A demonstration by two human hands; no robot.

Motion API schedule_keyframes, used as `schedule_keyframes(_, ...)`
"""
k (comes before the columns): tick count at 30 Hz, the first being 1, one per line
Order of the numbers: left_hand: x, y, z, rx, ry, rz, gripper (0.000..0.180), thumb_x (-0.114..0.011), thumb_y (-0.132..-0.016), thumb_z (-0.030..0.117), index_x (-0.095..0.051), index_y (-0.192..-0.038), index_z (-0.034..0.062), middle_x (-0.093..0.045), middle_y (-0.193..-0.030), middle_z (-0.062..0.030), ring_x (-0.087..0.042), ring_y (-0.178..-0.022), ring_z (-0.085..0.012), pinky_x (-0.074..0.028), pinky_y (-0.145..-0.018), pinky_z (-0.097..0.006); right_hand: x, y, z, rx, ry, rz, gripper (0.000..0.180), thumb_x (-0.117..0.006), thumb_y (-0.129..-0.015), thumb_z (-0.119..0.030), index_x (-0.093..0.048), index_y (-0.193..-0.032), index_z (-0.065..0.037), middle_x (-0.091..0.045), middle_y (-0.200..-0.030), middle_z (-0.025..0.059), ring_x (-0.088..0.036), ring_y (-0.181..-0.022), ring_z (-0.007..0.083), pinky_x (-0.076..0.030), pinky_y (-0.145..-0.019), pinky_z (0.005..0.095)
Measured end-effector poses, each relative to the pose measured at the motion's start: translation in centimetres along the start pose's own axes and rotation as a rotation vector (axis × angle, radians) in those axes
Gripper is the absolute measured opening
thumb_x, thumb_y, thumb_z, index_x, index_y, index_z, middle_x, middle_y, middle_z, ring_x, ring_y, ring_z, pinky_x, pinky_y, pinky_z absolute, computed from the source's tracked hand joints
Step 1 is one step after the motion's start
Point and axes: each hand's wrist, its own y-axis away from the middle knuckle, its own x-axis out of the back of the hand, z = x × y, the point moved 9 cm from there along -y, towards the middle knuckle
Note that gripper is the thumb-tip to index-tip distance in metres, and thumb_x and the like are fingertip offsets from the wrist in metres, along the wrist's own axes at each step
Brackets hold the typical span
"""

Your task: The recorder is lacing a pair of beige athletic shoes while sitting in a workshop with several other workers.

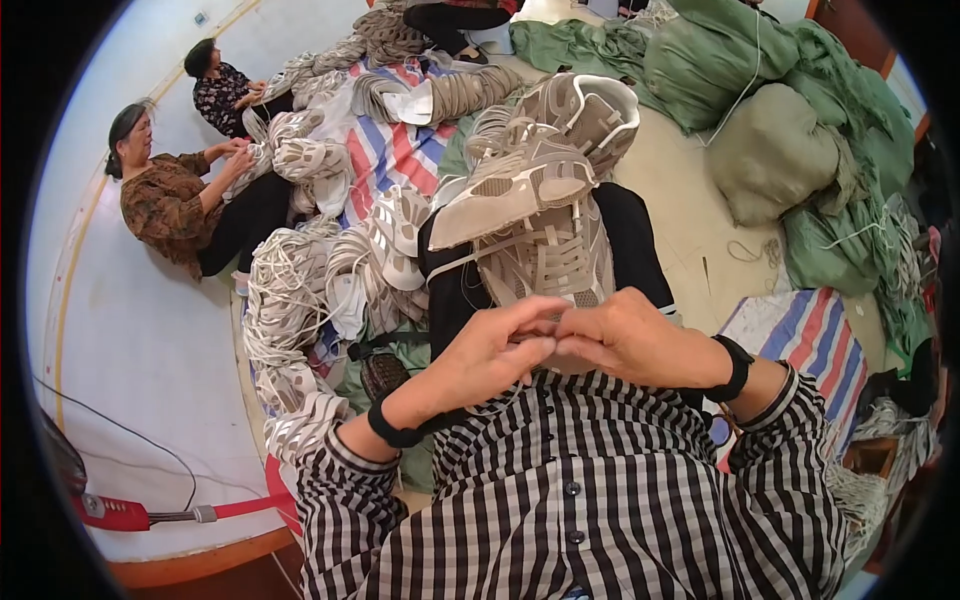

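My left hand and my right hand meet over my lap, fingertips touching. Both are closed in a pinch; anything between the fingers is too small or hidden to make out. Just beyond them a beige laced shoe upper rests on my legs, its toe partly covered by my fingers. A flat lace runs off its left side. Another beige shoe upper lies across it on its side, and behind that one sits a third shoe upper with a white-edged opening.
Bundles of beige shoe uppers are heaped to my left, on a striped sheet. Two seated people work at the far left. Green sacks and a tan sack stand at the far right. A striped bag lies nearer.
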Motion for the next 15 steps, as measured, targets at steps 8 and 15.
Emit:
schedule_keyframes(8, -0.4, -2.4, -1.4, 0.11, 0.109, -0.157, 0.018, -0.052, -0.094, 0.009, -0.062, -0.104, -0.0012, -0.064, -0.077, -0.0025, -0.059, -0.066, -0.0065, -0.047, -0.056, -0.02, 1.7, -0.2, 3.6, -0.096, -0.144, 0.15, 0.02, -0.073, -0.079, -0.017, -0.062, -0.075, -0.001, -0.058, -0.061, 0.0126, -0.056, -0.051, 0.0229, -0.044, -0.051, 0.0313)
schedule_keyframes(15, 3.3, -4.7, -0.5, 0.1, -0.059, 0.055, 0.011, -0.061, -0.091, 0.015, -0.063, -0.093, 0.0049, -0.061, -0.073, 0.0021, -0.054, -0.062, -0.0036, -0.043, -0.055, -0.018, 2.8, -3.0, 6.0, -0.17, -0.495, 0.04, 0.016, -0.063, -0.088, -0.016, -0.063, -0.085, 0.0, -0.059, -0.066, 0.0059, -0.056, -0.062, 0.006, -0.045, -0.055, 0.0264)
